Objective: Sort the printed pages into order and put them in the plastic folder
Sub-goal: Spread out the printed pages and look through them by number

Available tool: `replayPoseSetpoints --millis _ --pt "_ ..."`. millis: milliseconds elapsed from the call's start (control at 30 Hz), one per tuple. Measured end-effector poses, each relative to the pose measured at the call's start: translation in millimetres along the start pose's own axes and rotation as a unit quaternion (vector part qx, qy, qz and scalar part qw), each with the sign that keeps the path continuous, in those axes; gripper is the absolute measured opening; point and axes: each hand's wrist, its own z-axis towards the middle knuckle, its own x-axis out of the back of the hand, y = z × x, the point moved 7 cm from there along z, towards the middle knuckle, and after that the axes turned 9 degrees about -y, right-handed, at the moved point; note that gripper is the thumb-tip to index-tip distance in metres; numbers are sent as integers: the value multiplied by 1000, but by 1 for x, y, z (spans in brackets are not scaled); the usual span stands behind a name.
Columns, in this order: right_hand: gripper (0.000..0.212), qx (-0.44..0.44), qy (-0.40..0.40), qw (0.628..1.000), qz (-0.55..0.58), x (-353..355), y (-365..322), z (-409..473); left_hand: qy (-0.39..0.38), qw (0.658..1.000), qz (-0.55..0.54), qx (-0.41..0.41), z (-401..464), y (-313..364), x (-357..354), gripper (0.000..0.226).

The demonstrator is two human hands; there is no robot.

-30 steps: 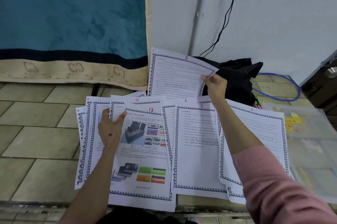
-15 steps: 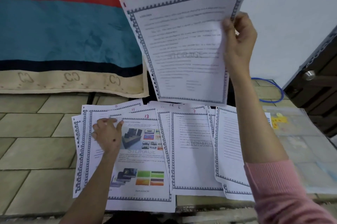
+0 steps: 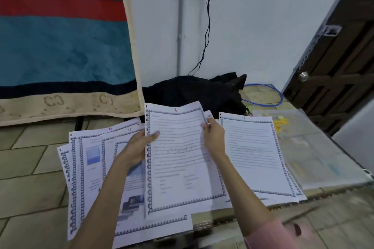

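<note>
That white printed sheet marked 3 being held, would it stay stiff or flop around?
Probably floppy: the white printed sheet marked 3 has a wavy top edge, though the left hand and right hand hold both sides. Likely very light, pinched by fingertips.

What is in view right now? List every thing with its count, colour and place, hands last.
page 3: one, white with a blue patterned border and a red 3, held over the spread pages.
spread pages: several overlapping, exact count unclear, white with the same border, on the floor.
plastic folder: one, clear with yellow marks inside, right of the pages.
black cloth: one heap, against the wall behind the pages.
blue cable: one, looped beside the cloth.
black cord: one, hanging down the wall.
blanket: one, teal with a red stripe and beige edge, hanging at left.
door: one, dark brown, right edge.
left hand: holds page 3's left edge.
right hand: pinches page 3's right edge.
</note>
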Motion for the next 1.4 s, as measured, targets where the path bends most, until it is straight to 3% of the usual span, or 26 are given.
replayPoseSetpoints --millis 100,167,267,333,400,467,567,667,900,1067,1167,1267,1333,1400 --pt "29 -63 -52 996 -30 2 35 -3 65 990 122 16 12 -16 16 40" --pt "32 -139 -22 986 -95 34 63 -2 81 985 151 37 17 -24 23 42" --pt "64 -327 62 921 -201 107 108 -21 91 981 163 60 21 -31 30 46" --pt "89 -428 62 878 -205 140 131 -41 93 982 152 67 22 -33 31 48" --pt "94 -471 52 859 -193 155 149 -53 95 983 142 65 23 -34 30 46" --pt "74 -465 58 866 -173 163 160 -54 96 983 139 67 26 -36 28 45" --pt "34 -391 61 911 -115 174 163 -42 97 983 136 76 27 -36 24 46" --pt "20 -334 89 937 -50 189 162 -39 98 983 135 76 31 -37 22 43" --pt "26 -360 131 922 46 219 183 -50 105 982 134 80 35 -39 24 46" --pt "24 -344 149 927 -25 223 181 -51 110 979 148 86 37 -39 27 44" --pt "27 -305 75 945 -95 197 164 -35 112 977 154 95 39 -40 30 45" --pt "65 -326 -24 925 -195 160 159 -25 112 976 157 103 40 -41 33 50" --pt "83 -344 -31 909 -235 146 158 -25 109 976 156 105 41 -41 35 51" --pt "87 -352 -22 909 -223 137 157 -25 104 976 156 109 39 -39 32 46"
